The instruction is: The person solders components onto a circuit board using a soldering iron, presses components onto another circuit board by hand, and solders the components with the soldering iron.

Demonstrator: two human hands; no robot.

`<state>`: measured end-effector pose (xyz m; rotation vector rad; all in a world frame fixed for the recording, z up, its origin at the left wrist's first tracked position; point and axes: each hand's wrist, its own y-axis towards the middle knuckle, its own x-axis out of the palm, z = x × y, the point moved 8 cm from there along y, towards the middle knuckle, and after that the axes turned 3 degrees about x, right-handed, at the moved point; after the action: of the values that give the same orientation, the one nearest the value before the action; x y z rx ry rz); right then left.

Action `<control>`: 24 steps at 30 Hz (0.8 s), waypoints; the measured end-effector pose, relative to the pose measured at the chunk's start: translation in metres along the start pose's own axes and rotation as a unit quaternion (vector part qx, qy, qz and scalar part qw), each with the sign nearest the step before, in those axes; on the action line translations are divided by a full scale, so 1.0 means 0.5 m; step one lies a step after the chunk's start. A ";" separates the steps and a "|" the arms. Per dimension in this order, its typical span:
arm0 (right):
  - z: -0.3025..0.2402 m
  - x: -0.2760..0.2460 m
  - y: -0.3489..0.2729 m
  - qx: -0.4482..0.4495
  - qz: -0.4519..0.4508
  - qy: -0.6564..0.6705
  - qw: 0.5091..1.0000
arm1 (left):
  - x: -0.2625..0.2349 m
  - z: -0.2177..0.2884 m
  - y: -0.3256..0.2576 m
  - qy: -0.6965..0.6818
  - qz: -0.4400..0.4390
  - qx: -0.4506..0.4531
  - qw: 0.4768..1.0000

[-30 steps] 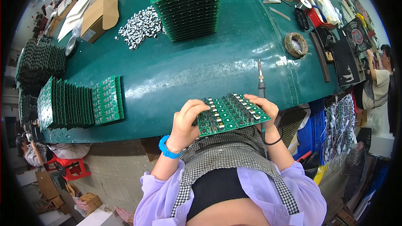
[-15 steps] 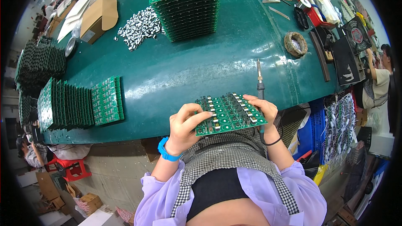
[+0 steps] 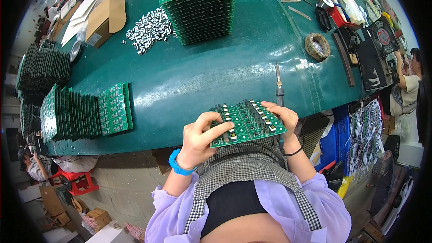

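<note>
A green circuit board panel (image 3: 246,123) with rows of small white and black parts is held tilted at the table's near edge. My left hand (image 3: 202,135) grips its left side, thumb or finger pressed against a white part on its face. My right hand (image 3: 284,119) holds the right edge and also has a soldering iron (image 3: 280,92) tucked in it, metal tip pointing away over the table. The iron's dark cable loops below my right wrist.
Stacked circuit boards (image 3: 198,13) stand at the back; more upright boards (image 3: 76,112) are at left. Beside the back stack lies a pile of small silvery parts (image 3: 150,29). A round tip-cleaning pot (image 3: 317,47), a black fan (image 3: 384,36) and a red tray (image 3: 339,11) sit right.
My left fingers have shifted down and slightly right over the board, from one white part toward the one below. The right hand and iron have stayed put.
</note>
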<state>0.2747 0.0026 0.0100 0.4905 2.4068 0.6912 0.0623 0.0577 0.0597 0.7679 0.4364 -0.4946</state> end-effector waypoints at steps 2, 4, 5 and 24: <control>0.002 0.002 0.000 0.004 -0.003 0.001 1.000 | -0.004 -0.001 -0.001 -0.006 0.007 -0.009 1.000; -0.001 -0.001 0.000 -0.003 0.006 0.000 1.000 | -0.003 0.004 -0.001 -0.032 -0.008 -0.003 0.999; 0.000 -0.001 0.000 -0.003 0.006 0.000 1.000 | -0.001 0.001 -0.001 -0.032 -0.008 -0.003 0.999; -0.002 0.000 0.000 -0.009 0.004 0.005 1.000 | -0.014 0.036 0.002 -0.037 -0.050 0.049 0.997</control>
<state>0.2739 0.0023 0.0108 0.4913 2.4061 0.7199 0.0608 0.0468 0.0754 0.8217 0.3840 -0.6392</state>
